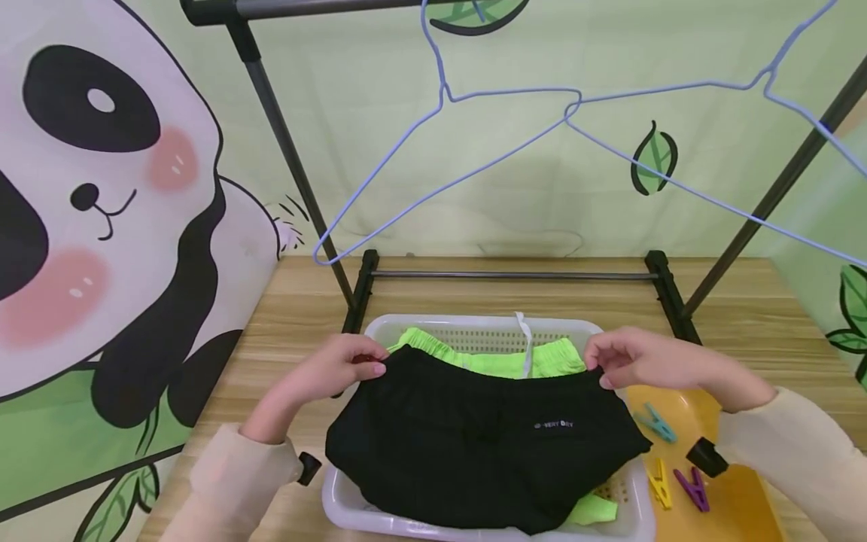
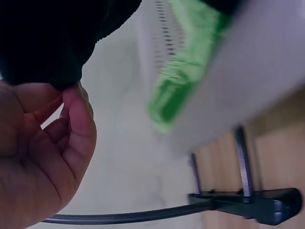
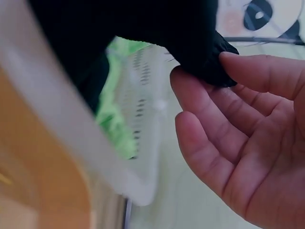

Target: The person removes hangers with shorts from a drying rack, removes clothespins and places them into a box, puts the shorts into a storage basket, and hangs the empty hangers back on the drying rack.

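Observation:
Black shorts (image 1: 474,444) with small white lettering are held up by the waistband above a white plastic basket (image 1: 339,493). At the waistband's left end, my left hand (image 1: 336,369) pinches the cloth between thumb and fingers. My right hand (image 1: 643,360) pinches the other end of the waistband. Both pinches show close up in the wrist views, with the left hand (image 2: 52,138) and the right hand (image 3: 248,124) at the dark fabric's edge. Behind the shorts, a bright green garment (image 1: 558,357) with a white drawstring lies in the basket, partly covered.
Two blue wire hangers (image 1: 379,169) hang above from a dark metal rack (image 1: 291,143). An orange tray (image 1: 731,504) right of the basket holds a teal clothespin (image 1: 657,423), a yellow clothespin (image 1: 659,484) and a purple clothespin (image 1: 692,489). Beneath is a wooden tabletop (image 1: 284,316).

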Motion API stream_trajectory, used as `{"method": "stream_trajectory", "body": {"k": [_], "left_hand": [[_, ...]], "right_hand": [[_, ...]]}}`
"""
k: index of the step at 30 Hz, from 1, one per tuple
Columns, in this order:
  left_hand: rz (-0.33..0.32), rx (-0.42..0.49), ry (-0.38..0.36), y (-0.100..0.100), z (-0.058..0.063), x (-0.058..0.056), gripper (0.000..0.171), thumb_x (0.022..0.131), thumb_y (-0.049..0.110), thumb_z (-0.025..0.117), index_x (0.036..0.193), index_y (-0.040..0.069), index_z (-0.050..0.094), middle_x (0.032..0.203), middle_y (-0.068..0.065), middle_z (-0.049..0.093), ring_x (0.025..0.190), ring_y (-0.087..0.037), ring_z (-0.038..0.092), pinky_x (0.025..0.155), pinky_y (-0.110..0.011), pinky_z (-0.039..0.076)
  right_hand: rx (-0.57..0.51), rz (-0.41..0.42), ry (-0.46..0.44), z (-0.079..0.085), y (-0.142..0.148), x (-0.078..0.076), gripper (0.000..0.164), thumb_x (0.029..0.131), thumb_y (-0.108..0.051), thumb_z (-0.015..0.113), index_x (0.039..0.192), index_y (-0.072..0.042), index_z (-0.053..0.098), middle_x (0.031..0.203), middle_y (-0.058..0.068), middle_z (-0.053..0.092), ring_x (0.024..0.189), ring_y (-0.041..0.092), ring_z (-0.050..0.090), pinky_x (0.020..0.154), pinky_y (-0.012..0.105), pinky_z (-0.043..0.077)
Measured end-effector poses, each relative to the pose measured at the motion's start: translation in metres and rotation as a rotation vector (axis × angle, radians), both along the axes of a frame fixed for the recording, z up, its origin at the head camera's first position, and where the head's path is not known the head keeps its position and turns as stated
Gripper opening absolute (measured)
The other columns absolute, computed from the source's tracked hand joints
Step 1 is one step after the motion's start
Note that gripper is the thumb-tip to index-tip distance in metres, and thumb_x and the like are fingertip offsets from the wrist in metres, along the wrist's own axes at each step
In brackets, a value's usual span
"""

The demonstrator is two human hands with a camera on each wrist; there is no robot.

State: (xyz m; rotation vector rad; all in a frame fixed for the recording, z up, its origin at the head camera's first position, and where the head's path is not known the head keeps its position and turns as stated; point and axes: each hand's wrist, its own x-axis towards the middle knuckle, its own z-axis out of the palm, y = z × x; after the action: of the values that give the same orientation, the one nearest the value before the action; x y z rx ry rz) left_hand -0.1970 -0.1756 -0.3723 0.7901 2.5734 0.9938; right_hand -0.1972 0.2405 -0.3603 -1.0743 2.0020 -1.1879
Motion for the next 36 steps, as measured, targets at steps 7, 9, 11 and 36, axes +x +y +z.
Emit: {"method": "stream_trajectory", "body": {"k": [7,9,11,36], "left_hand": [[0.033,-0.038,-0.058,-0.004,-0.017,-0.008,0.007,0.085,0.008,0.055,0.084,0.007,0.063,0.07,0.0,0.053,0.066,-0.013,0.045,0.061,-0.024,0.04],[0.045,-0.044,-0.056,-0.005,-0.021,-0.009,0.007,0.085,0.008,0.056,0.084,0.007,0.063,0.07,0.0,0.052,0.066,-0.013,0.045,0.06,-0.024,0.039],[0.057,-0.052,-0.051,-0.006,-0.024,-0.011,0.007,0.085,0.008,0.056,0.085,0.006,0.063,0.07,0.0,0.053,0.066,-0.013,0.045,0.061,-0.024,0.039],[0.175,-0.127,0.06,0.002,-0.042,-0.015,0.016,0.084,0.022,0.059,0.093,0.01,0.065,0.077,0.001,0.059,0.071,-0.01,0.052,0.067,-0.027,0.043]], "right_hand": [[0.127,-0.104,-0.028,-0.018,-0.005,-0.014,0.008,0.081,0.005,0.051,0.087,0.004,0.046,0.059,0.0,0.033,0.054,0.007,0.038,0.055,0.022,0.039],[0.173,-0.132,0.006,-0.022,-0.007,-0.017,0.008,0.081,0.003,0.053,0.085,0.002,0.047,0.062,-0.004,0.035,0.056,0.005,0.038,0.055,0.021,0.038],[0.218,-0.158,0.039,-0.026,-0.009,-0.019,0.009,0.08,0.002,0.055,0.083,0.0,0.047,0.063,-0.004,0.037,0.057,0.005,0.04,0.056,0.021,0.038],[0.435,-0.28,0.028,0.005,-0.052,-0.087,0.023,0.091,-0.024,0.047,0.097,-0.003,0.054,0.085,0.012,0.057,0.069,0.021,0.053,0.056,0.029,0.041]]}}
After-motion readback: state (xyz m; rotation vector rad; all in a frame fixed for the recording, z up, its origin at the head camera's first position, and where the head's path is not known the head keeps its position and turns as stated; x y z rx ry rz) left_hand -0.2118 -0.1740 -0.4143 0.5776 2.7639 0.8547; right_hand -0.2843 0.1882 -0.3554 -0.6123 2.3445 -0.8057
